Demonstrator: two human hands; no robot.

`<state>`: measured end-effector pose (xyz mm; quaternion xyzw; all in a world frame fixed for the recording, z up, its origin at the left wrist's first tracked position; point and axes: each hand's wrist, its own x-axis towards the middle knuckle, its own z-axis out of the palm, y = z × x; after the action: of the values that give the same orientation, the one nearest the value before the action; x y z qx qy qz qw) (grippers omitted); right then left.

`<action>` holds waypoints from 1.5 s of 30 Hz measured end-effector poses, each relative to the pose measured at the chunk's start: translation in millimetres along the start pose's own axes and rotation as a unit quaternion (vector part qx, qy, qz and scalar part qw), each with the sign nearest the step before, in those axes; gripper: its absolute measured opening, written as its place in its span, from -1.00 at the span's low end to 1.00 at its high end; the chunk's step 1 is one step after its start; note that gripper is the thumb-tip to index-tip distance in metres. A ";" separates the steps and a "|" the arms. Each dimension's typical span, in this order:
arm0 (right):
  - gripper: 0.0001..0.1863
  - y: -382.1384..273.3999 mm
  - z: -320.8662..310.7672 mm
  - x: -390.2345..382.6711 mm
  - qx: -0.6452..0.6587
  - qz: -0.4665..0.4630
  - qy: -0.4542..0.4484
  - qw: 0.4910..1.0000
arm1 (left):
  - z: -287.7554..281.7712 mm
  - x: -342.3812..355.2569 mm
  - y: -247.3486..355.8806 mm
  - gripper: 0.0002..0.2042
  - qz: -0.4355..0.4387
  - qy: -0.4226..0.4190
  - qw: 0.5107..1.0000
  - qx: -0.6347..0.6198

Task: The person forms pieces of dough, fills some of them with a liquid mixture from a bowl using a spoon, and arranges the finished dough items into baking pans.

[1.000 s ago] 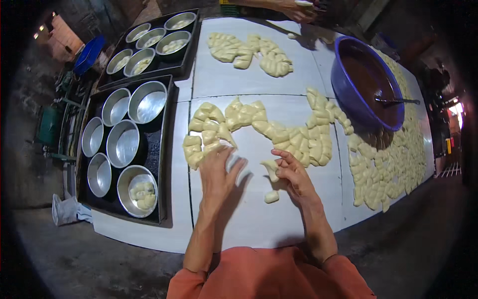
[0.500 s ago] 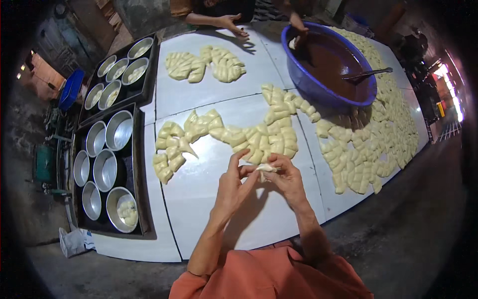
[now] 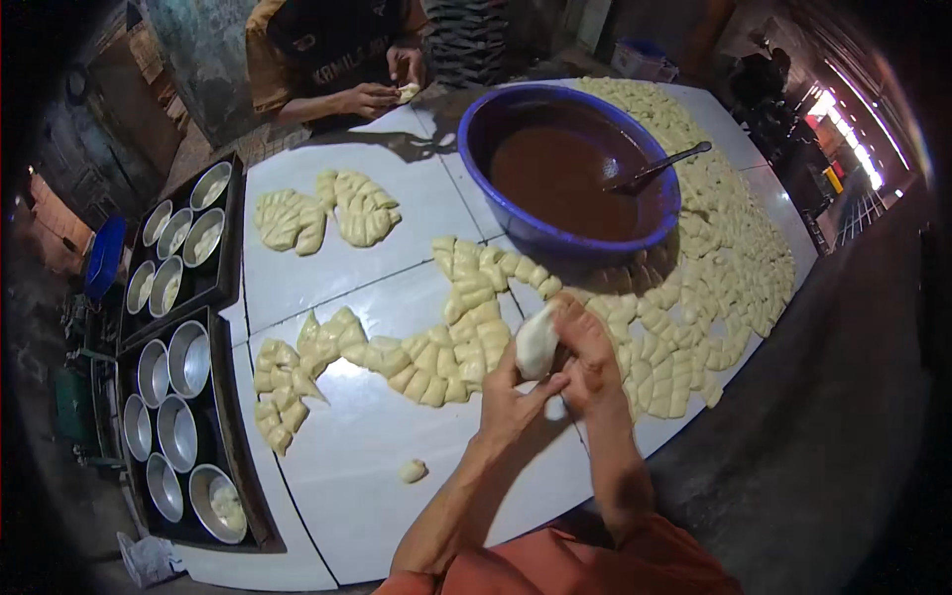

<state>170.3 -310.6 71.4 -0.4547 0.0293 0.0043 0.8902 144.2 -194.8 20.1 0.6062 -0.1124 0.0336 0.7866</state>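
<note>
Compared with half a second ago, the view has swung, and the hands now sit beside the blue bowl [image 3: 474, 164] instead of in front of the cut dough [image 3: 433, 367]. The co-worker's hand that was in the bowl is out of it; both the co-worker's hands [image 3: 382, 89] meet at a bit of dough across the table [image 3: 367, 516].

The left hand [image 3: 518, 402] and right hand [image 3: 592, 362] are drawn close together, gripping one dough piece [image 3: 536, 343] between them over the table. The right hand's fingers curl over its top; the left cups it from below, the thumb near the right hand. Both forearms slant up to the right.

The held piece is pale, smooth and rounded. A small lump [image 3: 413, 471] lies left of the left forearm. The bowl holds a smooth brown liquid [image 3: 555, 174] and a dark-handled spoon [image 3: 659, 169].
</note>
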 end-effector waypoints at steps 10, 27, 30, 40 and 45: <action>-0.66 -75.2 -118.8 209.5 -0.741 0.027 -0.092 0.665 | -50.8 3.2 20.2 -0.61 -0.237 -0.114 0.959 0.108; -0.75 -93.6 -54.5 136.0 -0.712 -0.101 -0.056 0.692 | -47.0 2.7 23.2 -0.58 -0.238 -0.196 0.936 0.170; -0.79 -97.5 -56.6 128.2 -0.431 0.003 -0.050 0.901 | -49.6 -0.5 24.0 -0.58 -0.235 -0.190 0.943 0.140; -0.86 20.5 -13.3 29.8 -0.070 0.048 -0.039 0.996 | -37.1 -2.2 14.0 -0.50 -0.272 -0.042 0.916 -0.291; -0.73 55.5 -0.9 -10.4 -0.001 0.116 -0.072 0.991 | -72.4 -26.1 11.8 -0.67 -0.284 0.078 0.919 -0.264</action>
<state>157.9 -278.6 26.6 -0.4475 0.0176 0.1405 0.8830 126.4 -119.9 8.2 0.3782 0.1214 -0.1744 0.9010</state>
